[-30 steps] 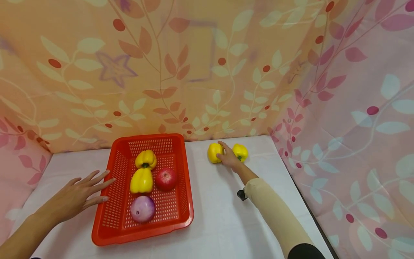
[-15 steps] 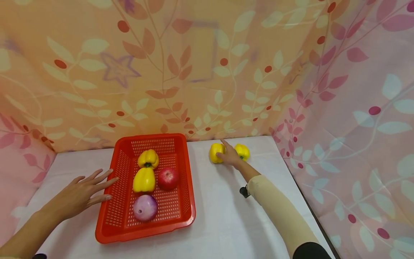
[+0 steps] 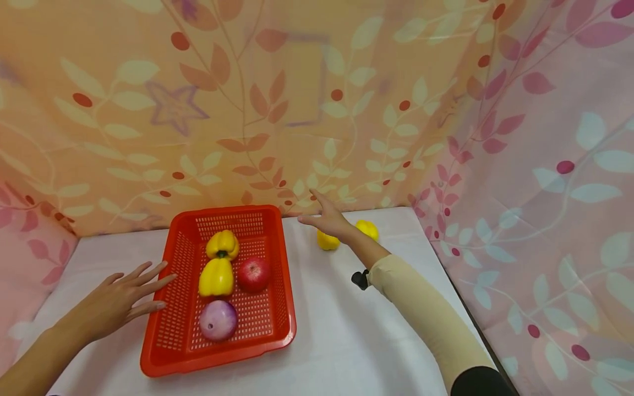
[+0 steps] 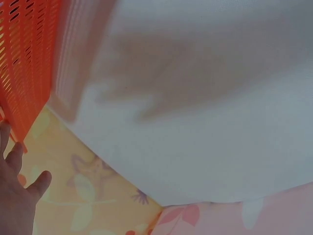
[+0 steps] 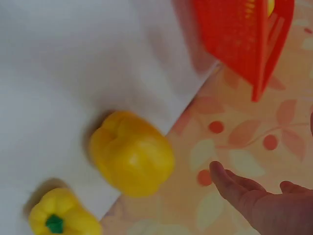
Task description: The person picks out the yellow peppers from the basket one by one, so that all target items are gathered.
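My right hand is raised above a yellow bell pepper, fingers spread and holding nothing; in the right wrist view that pepper lies apart from the fingers. A second yellow bell pepper is partly hidden behind my right wrist, and its green stem shows in the right wrist view. With fingers extended, my left hand rests at the left rim of a red plastic basket. Inside the basket are two yellow bell peppers, a red apple-like fruit and a round purple vegetable.
A white cloth covers the table. Floral curtains enclose the back and both sides, with the back one close behind the basket and loose peppers.
My right hand has let go of the left loose pepper, lifting and shifting left over it. That pepper stays on the table. The left hand holds its place at the basket.
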Demonstrator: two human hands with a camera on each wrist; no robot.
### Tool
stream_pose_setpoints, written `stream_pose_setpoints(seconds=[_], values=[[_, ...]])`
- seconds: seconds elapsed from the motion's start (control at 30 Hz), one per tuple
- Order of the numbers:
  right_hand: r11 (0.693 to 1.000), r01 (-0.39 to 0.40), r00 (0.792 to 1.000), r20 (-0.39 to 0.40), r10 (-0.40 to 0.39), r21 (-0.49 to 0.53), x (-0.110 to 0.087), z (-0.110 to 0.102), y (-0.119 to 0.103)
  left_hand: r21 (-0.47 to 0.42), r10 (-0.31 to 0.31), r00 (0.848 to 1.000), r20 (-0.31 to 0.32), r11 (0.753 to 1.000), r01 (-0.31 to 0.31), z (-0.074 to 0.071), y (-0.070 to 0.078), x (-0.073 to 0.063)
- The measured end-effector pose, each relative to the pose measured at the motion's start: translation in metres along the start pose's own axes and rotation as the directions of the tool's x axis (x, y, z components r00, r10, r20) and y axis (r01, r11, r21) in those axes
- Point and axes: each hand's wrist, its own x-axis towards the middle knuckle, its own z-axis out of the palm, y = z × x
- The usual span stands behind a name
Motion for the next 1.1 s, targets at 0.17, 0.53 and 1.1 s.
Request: stream_pose_setpoints(seconds=[0.17,0.53,1.1], values=[[0.998,-0.002,0.997,0.074,-0.004,0.07,-0.001,0.017,-0.025,0.001,-0.003,1.0,0.001,1.0,0.003,0.0,0.0,0.0],[0.994,0.028,0.981,0.19,-0.047,0.103,-0.002,0.063,-0.05,-0.001,0.011,1.0,-0.023,1.0,-0.011,0.003,-0.002,0.0],[0.981,-0.119,0.932,0.359,0.057,0.154,-0.008,0.135,-0.067,-0.058,-0.033,0.999,0.027,0.998,0.034,0.002,-0.002,0.002]])
